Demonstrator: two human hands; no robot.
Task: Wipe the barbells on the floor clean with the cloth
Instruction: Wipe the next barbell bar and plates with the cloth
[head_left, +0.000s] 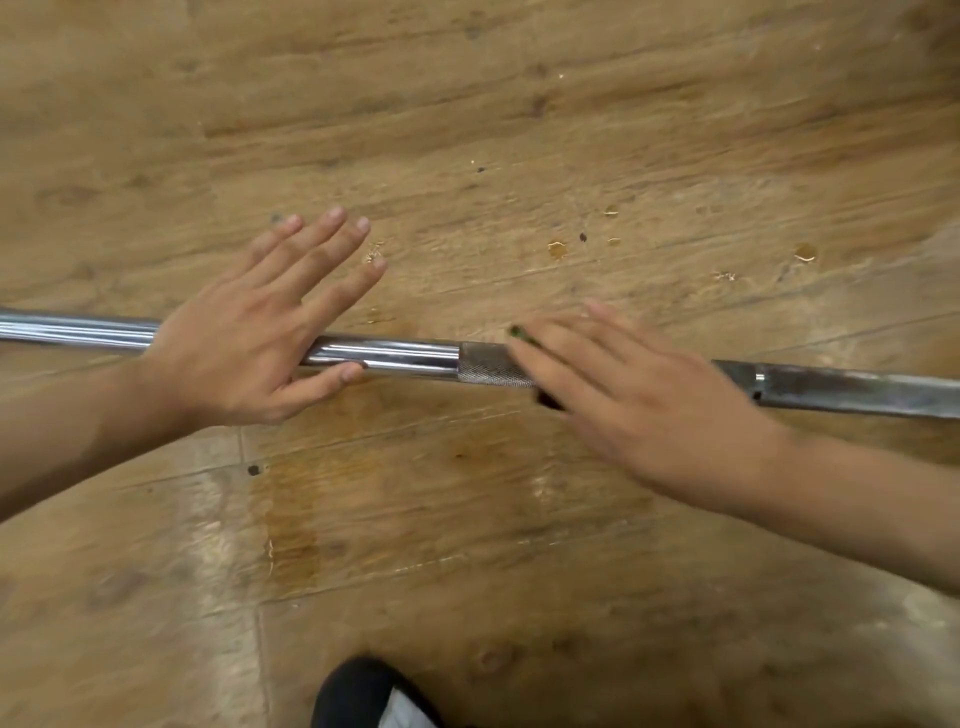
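Note:
A long steel barbell bar (395, 356) lies across the wooden floor from left to right, shiny at the left, knurled in the middle, duller at the right end. My left hand (249, 332) lies flat over the bar with fingers spread and straight, thumb along the bar's near side. My right hand (639, 395) is blurred and spread over the knurled part, fingers straight. Small dark green bits of something (519, 332) show at and under its fingers; I cannot tell whether this is the cloth.
Worn wooden floor (467, 156) with chipped spots and glare patches surrounds the bar. A black and white shoe (369, 696) shows at the bottom edge, just near of the bar's middle.

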